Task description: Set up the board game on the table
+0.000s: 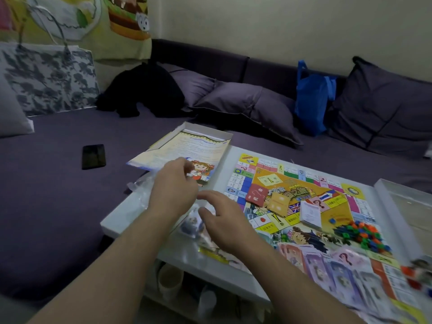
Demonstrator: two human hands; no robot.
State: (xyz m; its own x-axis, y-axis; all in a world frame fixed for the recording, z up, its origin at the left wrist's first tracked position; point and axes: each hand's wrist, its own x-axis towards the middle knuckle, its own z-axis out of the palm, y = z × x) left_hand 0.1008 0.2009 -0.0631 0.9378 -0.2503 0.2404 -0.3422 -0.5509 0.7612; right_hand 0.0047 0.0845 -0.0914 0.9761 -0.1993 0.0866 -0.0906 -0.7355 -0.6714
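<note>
The colourful game board (327,199) lies flat on the white table (126,218). On it sit card stacks (309,212), a heap of small coloured pieces (360,235) and fanned paper money (327,265). My left hand (174,185) hovers at the table's left end, fingers pinched near a clear plastic bag (140,183); what it holds is blurred. My right hand (222,216) is spread flat over a small packet (191,224) beside the board. The box (184,148) with a rule sheet rests behind them.
A black phone (93,156) lies on the purple couch left of the table. Cushions, dark clothing (142,90) and a blue bag (312,99) line the back. A tray (402,202) sits at the table's right end. Cups stand on the shelf below (170,280).
</note>
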